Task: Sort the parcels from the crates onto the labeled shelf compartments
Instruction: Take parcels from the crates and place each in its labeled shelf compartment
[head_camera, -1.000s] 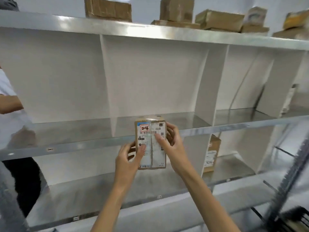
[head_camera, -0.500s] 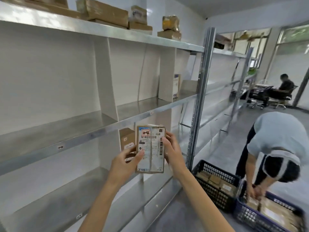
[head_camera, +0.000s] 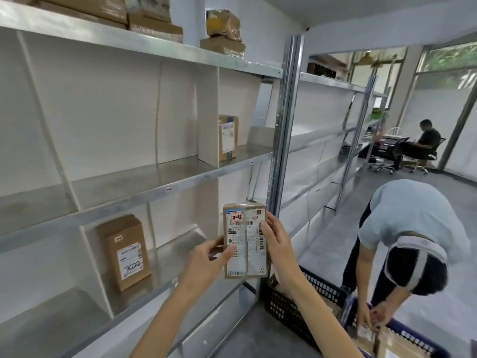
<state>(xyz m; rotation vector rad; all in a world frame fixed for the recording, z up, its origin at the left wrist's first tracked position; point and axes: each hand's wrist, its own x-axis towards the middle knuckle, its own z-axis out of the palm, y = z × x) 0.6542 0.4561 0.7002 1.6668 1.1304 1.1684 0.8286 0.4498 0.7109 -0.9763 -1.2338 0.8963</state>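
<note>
I hold a small brown parcel upright in front of me, its white shipping label and a red-marked "2-4" sticker facing me. My left hand grips its left edge and my right hand grips its right edge. Behind it runs the metal shelf unit with white dividers. One brown parcel stands in a lower compartment, another in a middle compartment further right. A dark crate with parcels sits on the floor under my right forearm.
A person in a light blue shirt bends over a blue crate at the right. Several parcels lie on the top shelf. A steel upright divides the shelf units. A seated person is far back.
My view has swung to the right along the shelves, bringing the aisle, crates and bending person into sight. Both hands keep the same hold on the parcel.
</note>
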